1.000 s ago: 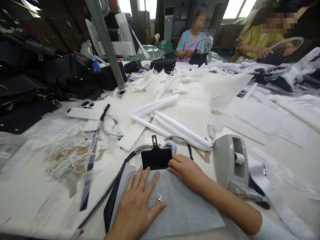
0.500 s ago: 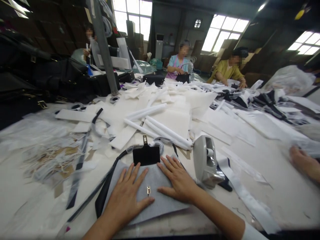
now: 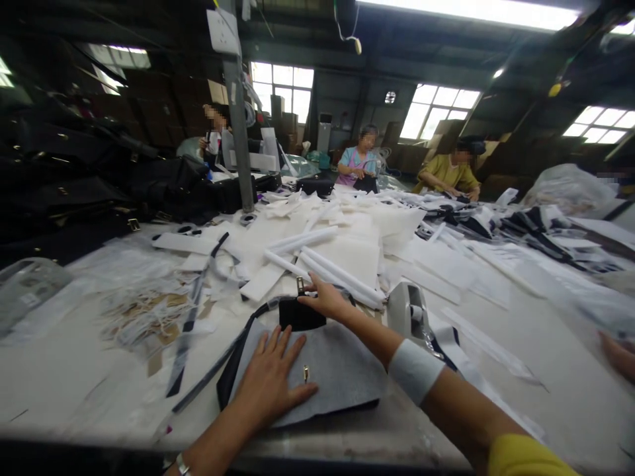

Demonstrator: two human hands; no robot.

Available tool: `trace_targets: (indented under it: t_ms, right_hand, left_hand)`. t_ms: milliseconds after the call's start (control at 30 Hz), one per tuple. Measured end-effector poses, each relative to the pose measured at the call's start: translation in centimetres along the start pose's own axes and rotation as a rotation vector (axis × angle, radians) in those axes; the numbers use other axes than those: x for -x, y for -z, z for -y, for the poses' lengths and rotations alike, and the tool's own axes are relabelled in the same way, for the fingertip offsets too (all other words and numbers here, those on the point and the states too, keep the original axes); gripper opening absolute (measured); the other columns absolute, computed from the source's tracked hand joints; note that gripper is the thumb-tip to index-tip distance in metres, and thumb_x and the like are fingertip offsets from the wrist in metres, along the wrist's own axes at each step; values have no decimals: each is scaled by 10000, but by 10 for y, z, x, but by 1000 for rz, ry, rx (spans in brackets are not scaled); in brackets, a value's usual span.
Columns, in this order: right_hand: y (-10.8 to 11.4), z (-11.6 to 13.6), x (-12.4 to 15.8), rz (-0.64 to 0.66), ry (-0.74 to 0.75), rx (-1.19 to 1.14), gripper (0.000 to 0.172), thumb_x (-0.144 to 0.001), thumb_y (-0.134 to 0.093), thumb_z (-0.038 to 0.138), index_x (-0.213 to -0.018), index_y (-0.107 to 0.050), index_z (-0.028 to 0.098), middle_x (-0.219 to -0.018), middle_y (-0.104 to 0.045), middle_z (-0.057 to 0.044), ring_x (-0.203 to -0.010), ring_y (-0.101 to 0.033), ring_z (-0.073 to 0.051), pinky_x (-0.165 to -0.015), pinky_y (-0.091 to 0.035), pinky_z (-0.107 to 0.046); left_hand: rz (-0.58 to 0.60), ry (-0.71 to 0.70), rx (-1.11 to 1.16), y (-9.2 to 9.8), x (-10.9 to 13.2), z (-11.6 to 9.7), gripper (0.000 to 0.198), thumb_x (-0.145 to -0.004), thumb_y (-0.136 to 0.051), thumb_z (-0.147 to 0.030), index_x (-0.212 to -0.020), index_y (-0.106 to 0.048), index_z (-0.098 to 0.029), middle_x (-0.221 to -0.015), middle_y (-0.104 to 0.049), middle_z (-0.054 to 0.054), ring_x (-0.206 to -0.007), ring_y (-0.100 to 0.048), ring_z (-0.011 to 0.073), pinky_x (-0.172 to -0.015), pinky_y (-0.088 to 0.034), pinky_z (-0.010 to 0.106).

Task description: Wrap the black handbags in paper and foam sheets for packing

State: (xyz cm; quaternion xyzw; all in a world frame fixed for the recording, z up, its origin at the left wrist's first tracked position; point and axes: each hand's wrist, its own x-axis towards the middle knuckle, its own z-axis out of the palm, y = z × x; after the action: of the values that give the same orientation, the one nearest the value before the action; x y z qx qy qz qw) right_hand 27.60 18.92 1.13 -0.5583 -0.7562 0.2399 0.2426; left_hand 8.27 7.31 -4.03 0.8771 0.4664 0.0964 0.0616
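A black bag lies flat at the near table edge, covered by a grey felt sheet (image 3: 337, 370) with a small gold clasp (image 3: 306, 374) showing through. My left hand (image 3: 270, 380) rests flat on the grey sheet, fingers spread. My right hand (image 3: 325, 301) reaches forward past the bag's black flap (image 3: 297, 316), its fingers curled at the gold buckle tab (image 3: 300, 285) and the white foam rolls (image 3: 342, 274) behind it; what it grips is hidden. A black strap (image 3: 218, 360) runs out from the bag to the left.
A grey tape dispenser (image 3: 409, 314) stands right of the bag. White foam sheets (image 3: 357, 244) cover the table's middle, clear plastic bags (image 3: 139, 297) lie left, black bags (image 3: 99, 192) are stacked far left by a metal post (image 3: 241, 132). Three people work at the far end; another person's hand (image 3: 618, 354) is at right.
My right hand lifted off the grey sheet and reached forward to the bag's buckle tab. My left hand stayed flat on the sheet. The view tilted up.
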Motion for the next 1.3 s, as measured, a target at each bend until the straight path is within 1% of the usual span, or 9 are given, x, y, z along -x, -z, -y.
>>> trace_targets:
  t_ms: [100, 233, 367, 533, 733, 833, 1067, 1167, 1300]
  right_hand:
    - [5, 6, 2, 10, 38, -68, 534, -802, -739, 225, -1307, -574, 167, -947, -760, -58, -892, -712, -237, -838, -540, -353]
    - [7, 15, 55, -16, 148, -118, 151, -864, -660, 174, -997, -722, 206, -997, -751, -18, -964, -690, -179, -910, -502, -291]
    - [-11, 12, 106, -5, 330, -74, 192, -887, -617, 121, -1013, -727, 215, -1026, -748, -37, -987, -683, -177, -924, -509, -310]
    - [-25, 1, 119, 2, 544, 81, 241, -941, -565, 160, -1147, -682, 204, -1089, -727, -88, -1068, -647, -202, -952, -506, -374]
    - [-24, -3, 115, 7, 594, 260, 274, -935, -611, 215, -1198, -667, 274, -1138, -631, -76, -1059, -572, -197, -924, -491, -364]
    - [-27, -8, 117, -60, 593, 160, 203, -944, -587, 193, -1100, -711, 233, -1060, -642, -75, -996, -572, -187, -872, -506, -332]
    - [-31, -19, 123, -59, 646, -57, 270, -965, -520, 171, -1130, -716, 254, -994, -686, -70, -940, -592, -193, -816, -524, -352]
    - [-32, -21, 123, -54, 650, -78, 283, -963, -507, 147, -1124, -722, 238, -980, -685, -79, -943, -587, -194, -815, -517, -349]
    - [-32, -20, 123, 5, 623, -54, 328, -925, -509, 78, -1115, -726, 236, -968, -676, -73, -933, -572, -195, -818, -498, -347]
  left_hand:
    - [-24, 0, 7, 1, 1, -1, 863, -784, -503, -786, -1463, -414, -261, -1532, -376, 178, -1424, -298, 409, -1120, -260, 635]
    - [-57, 1, 38, 2, 2, -3, 844, -773, -552, -758, -1439, -452, -249, -1485, -443, 176, -1408, -331, 402, -1134, -249, 621]
    - [-80, 13, 78, 5, 5, -6, 780, -763, -584, -740, -1338, -553, -213, -1293, -605, 148, -1347, -424, 378, -1159, -227, 591]
    - [-75, 24, 114, 7, 6, -7, 685, -744, -602, -747, -1136, -660, -188, -1017, -673, 105, -1277, -492, 374, -1172, -226, 561]
    - [-109, 2, 147, 7, 6, -6, 667, -742, -657, -693, -1185, -631, -195, -1072, -670, 95, -1317, -456, 358, -1186, -202, 559]
    - [-133, -13, 143, 7, 6, -6, 675, -742, -660, -692, -1210, -620, -207, -1149, -663, 110, -1366, -397, 367, -1176, -212, 581]
    - [-193, -12, 101, 8, 13, -9, 601, -778, -632, -684, -1147, -661, -211, -1186, -666, 136, -1367, -402, 388, -1172, -150, 639]
    - [-338, -34, 80, 8, 20, -11, 541, -823, -625, -626, -1121, -660, -176, -1139, -687, 150, -1281, -507, 383, -1141, -265, 619]
    - [-459, -184, 110, 5, 29, -10, 217, -932, -592, -350, -1050, -651, -177, -965, -722, 83, -922, -684, 230, -984, -494, 454]
